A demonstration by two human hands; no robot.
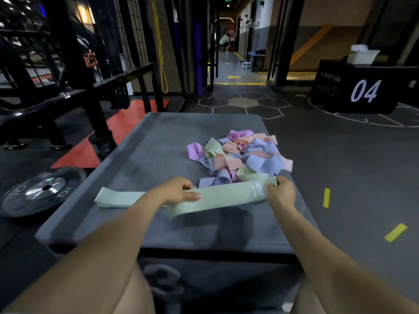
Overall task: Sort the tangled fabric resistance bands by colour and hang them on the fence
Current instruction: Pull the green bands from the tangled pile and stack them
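Both hands (179, 191) pinch flat, seemingly woven green band (217, 197)

On the box top (158, 137) the band pile (240, 155) lies at the far right; one flat band (118, 198) lies at the near left; a weight plate (40, 191) lies on the floor, left of the box

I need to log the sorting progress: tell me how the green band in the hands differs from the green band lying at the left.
The held green band is pinched by the left hand and right hand; the left green band lies untouched. The held one shows a white label and overlaps the left one's end. Both are pale green and flattened on the grey box.
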